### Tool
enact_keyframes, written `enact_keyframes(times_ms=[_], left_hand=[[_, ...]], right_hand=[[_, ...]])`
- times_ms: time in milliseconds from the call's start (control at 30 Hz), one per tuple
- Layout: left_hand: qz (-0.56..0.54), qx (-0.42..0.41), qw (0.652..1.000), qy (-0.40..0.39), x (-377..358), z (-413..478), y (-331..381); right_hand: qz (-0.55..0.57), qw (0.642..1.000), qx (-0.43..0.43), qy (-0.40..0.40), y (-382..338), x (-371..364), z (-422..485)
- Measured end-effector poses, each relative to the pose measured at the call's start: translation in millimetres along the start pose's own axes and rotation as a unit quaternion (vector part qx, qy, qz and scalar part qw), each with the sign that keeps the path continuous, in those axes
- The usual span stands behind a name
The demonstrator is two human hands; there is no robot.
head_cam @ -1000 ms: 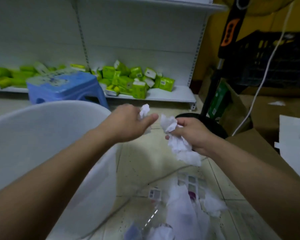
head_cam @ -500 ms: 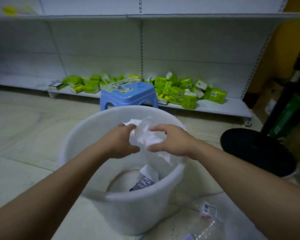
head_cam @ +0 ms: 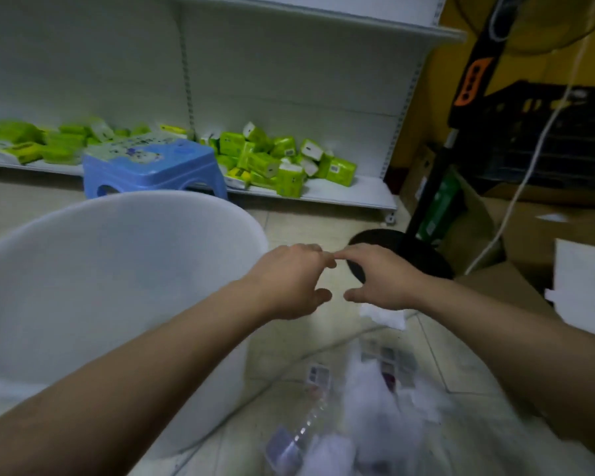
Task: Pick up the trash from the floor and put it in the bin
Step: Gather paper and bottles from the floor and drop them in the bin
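The left hand (head_cam: 289, 280) and right hand (head_cam: 382, 280), empty and loose after the bin (head_cam: 83, 269), are back for more trash (head_cam: 385, 316) on the floor (head_cam: 289, 352).

just the one head cam, wide-angle, looking forward and down at the floor (head_cam: 282, 352), white bin (head_cam: 83, 269) close on the left, shelf (head_cam: 368, 193) further back, edges pretty warped

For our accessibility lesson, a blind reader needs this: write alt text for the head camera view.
The left hand and right hand, both empty, reach out beside a white bin, fingertips nearly touching. Below them, crumpled white paper and a clear plastic bottle lie on the floor; a blue stool stands behind the bin.
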State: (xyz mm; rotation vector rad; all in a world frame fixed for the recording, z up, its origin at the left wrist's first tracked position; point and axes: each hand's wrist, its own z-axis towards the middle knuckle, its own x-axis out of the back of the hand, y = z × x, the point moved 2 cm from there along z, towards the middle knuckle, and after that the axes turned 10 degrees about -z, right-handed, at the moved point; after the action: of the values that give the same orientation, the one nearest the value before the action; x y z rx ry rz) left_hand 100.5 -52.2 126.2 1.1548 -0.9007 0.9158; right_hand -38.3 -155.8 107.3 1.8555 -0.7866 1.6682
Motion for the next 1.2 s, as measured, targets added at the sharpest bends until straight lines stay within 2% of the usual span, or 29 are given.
enact_keyframes(times_ms=[133,267,467,567,667,700,800,900,1033,1133,1200], left_hand=[[0.012,-0.004,0.999,-0.041,-55.5,11.4,32.1],[-0.017,0.046,0.992,-0.117,-131.5,5.2,38.0],[-0.012,0.056,0.971,-0.233,-229.3,-14.0,43.0],[-0.001,0.043,0.966,-0.255,-264.7,-24.1,49.1],[0.0,0.053,0.965,-0.258,-289.6,-26.9,52.6],[-0.008,0.067,0.964,-0.259,-295.5,-26.8,53.4],[-0.05,0.128,0.958,-0.251,-309.1,-24.4,54.9],[-0.08,0.149,0.963,-0.212,-310.7,-21.1,52.7],[-0.062,0.107,0.982,-0.142,-299.7,-18.1,47.1],[-0.073,0.094,0.986,-0.115,-287.2,-15.2,44.8],[-0.089,0.082,0.985,-0.124,-277.1,-11.4,41.7]], right_hand=[[0.049,0.995,-0.066,-0.05,58.8,-53.8,-27.1],[0.124,0.983,-0.112,-0.08,97.7,-122.9,-47.9],[0.231,0.951,-0.163,-0.121,115.7,-213.9,-76.0],[0.25,0.95,-0.161,-0.098,116.0,-238.6,-81.8],[0.208,0.951,-0.23,-0.016,132.5,-246.6,-83.1],[0.188,0.948,-0.257,-0.012,140.9,-250.8,-84.1],[0.163,0.93,-0.303,-0.13,161.4,-273.4,-95.5],[0.158,0.93,-0.273,-0.189,165.4,-298.9,-109.8],[0.085,0.961,-0.237,-0.113,162.3,-311.7,-117.2],[0.11,0.952,-0.275,-0.08,163.2,-310.3,-123.5],[0.144,0.94,-0.301,-0.064,167.2,-305.4,-127.4]])
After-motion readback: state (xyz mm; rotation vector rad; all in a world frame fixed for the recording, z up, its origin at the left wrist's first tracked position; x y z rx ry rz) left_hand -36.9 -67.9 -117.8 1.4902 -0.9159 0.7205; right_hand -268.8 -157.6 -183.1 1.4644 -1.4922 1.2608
